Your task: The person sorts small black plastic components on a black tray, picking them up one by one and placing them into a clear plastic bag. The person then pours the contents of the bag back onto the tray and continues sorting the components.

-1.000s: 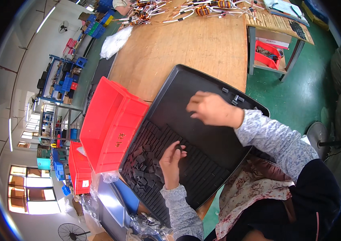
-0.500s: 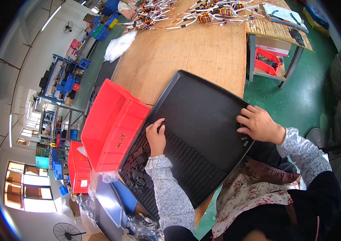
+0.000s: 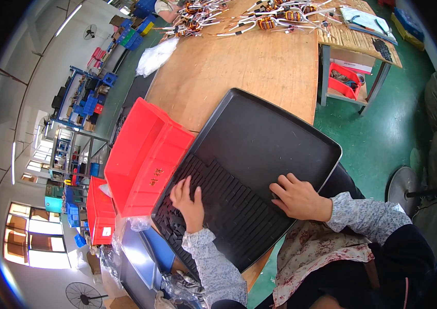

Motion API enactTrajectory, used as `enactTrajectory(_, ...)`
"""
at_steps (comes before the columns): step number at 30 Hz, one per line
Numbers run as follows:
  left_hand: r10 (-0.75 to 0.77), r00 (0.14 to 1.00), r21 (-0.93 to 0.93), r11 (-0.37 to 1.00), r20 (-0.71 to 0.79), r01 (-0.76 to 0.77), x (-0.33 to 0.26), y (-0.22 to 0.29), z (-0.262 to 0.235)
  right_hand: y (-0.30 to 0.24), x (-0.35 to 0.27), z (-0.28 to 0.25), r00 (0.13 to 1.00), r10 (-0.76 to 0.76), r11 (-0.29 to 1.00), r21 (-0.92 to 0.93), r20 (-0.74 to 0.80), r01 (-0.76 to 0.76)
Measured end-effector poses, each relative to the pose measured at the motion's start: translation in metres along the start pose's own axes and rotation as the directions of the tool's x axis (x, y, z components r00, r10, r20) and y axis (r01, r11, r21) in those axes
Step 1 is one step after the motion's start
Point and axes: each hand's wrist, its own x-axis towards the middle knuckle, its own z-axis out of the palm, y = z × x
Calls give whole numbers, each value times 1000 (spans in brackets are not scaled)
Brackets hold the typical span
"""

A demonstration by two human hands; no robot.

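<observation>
A large black tray (image 3: pixel 275 118) with a raised rim lies tilted across the table before me. Small black blocks (image 3: pixel 234 206) stand in tight rows over its nearer left part, with loose ones (image 3: pixel 169 219) jumbled along the left side. Over the loose blocks, my left hand (image 3: pixel 188 206) has its thumb and fingers apart and nothing visibly held. My right hand (image 3: pixel 298 198) is at the right end of the rows, its fingers bent and drawn together around a small dark block, mostly hidden by the fingertips.
A red plastic bin (image 3: pixel 149 159) leans against the tray's left side, with another red bin (image 3: pixel 100 211) beyond. Wired copper coils (image 3: pixel 270 20) lie at the table's far end, near another person's arm (image 3: pixel 167 11). A white plastic bag (image 3: pixel 157 55) rests at the left edge.
My right hand has moved left from the tray's right rim to the end of the rows. My left hand has come down and left from the upper row edge to the loose blocks.
</observation>
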Motion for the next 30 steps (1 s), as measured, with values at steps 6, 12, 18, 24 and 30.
enactTrajectory(6, -166, 983, 92, 981, -77, 172, -35, -41, -12, -8, 19, 29, 996, -57, 990, 127, -63, 65)
enactTrajectory(12, -207, 978, -77, 975, 5, 207, -20, -41, -17, 14, 76, -4, 854, -226, 974, 123, 469, 191)
enactTrajectory(18, -413, 906, -439, 800, 94, 409, -18, -27, -28, 21, 138, -11, 554, -298, 953, 210, 777, 218)
enactTrajectory(24, -467, 874, -649, 625, 135, 434, -37, 13, -37, 44, 129, 2, 540, -455, 888, 407, 708, 214)
enactTrajectory(30, -366, 877, -685, 554, 310, 473, -46, 65, -6, 47, 133, 13, 915, -283, 935, 296, 288, 196)
